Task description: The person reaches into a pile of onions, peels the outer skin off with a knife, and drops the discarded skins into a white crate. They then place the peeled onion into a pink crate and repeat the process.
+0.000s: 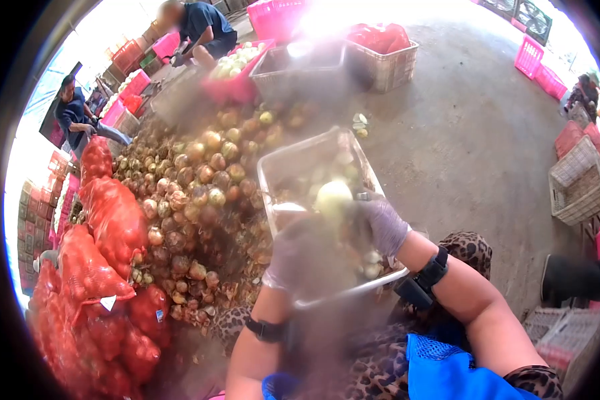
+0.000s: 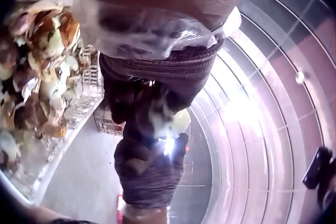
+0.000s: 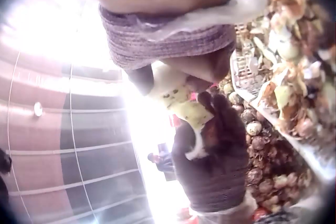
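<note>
A pale, partly peeled onion (image 1: 335, 197) is held between both gloved hands above a white crate (image 1: 375, 160). My left hand (image 1: 303, 257), blurred in the head view, grips it from the near left. My right hand (image 1: 383, 223) grips its right side; a small shiny metal piece (image 1: 363, 196) shows at the fingers. In the right wrist view, a dark-specked yellow flap of skin (image 3: 194, 113) and a curled white strip (image 3: 197, 146) hang towards the left palm. The left wrist view shows a bright glint by the right fingers. Skins and onions lie inside the crate.
Unpeeled onions (image 1: 210, 160) are heaped at left, beside full red mesh sacks (image 1: 117, 220). More crates (image 1: 397, 67) stand at the back, with a pink crate of peeled onions (image 1: 237, 67). Two people work at the far left. Empty-looking crates (image 1: 580, 183) stand at right.
</note>
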A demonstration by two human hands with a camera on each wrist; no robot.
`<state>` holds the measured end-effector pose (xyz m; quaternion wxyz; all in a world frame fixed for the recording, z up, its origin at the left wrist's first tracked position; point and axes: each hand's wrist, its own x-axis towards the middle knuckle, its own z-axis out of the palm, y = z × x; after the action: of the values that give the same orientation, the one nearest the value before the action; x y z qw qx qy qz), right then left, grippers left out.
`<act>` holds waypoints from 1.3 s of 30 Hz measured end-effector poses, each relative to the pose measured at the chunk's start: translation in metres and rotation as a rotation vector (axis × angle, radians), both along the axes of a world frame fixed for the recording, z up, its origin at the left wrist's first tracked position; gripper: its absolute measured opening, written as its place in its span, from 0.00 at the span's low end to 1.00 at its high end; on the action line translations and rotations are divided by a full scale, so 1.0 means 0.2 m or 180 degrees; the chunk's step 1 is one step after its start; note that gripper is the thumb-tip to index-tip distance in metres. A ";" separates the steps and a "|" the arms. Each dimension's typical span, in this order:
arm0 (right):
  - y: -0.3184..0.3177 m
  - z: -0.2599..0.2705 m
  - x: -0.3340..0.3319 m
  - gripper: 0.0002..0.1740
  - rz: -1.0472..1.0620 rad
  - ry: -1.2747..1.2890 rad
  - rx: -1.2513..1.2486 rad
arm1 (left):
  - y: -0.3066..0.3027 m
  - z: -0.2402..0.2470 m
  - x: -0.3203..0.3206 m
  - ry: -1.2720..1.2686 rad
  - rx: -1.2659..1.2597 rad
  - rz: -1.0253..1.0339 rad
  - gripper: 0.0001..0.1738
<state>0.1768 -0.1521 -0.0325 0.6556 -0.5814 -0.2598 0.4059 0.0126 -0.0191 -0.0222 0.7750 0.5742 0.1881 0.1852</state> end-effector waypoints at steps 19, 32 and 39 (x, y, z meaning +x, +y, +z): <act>0.02 -0.11 0.04 0.17 0.0417 0.0556 -0.0704 | 0.19 0.37 -0.73 -0.1205 -0.0331 0.1607 0.34; 0.07 0.04 -0.38 0.11 0.0992 0.0194 -0.1087 | -0.68 -0.40 -3.23 -0.2745 -0.1490 0.5380 0.17; 0.20 0.36 -0.34 0.19 0.1011 -0.0824 -0.2274 | 0.10 -0.67 -2.41 -0.0308 -0.1896 0.4293 0.10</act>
<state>0.1096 -0.1125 0.0399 0.3036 -0.7713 -0.2693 0.4903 -0.4694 0.0006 -0.1556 0.6233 0.0903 0.5081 0.5875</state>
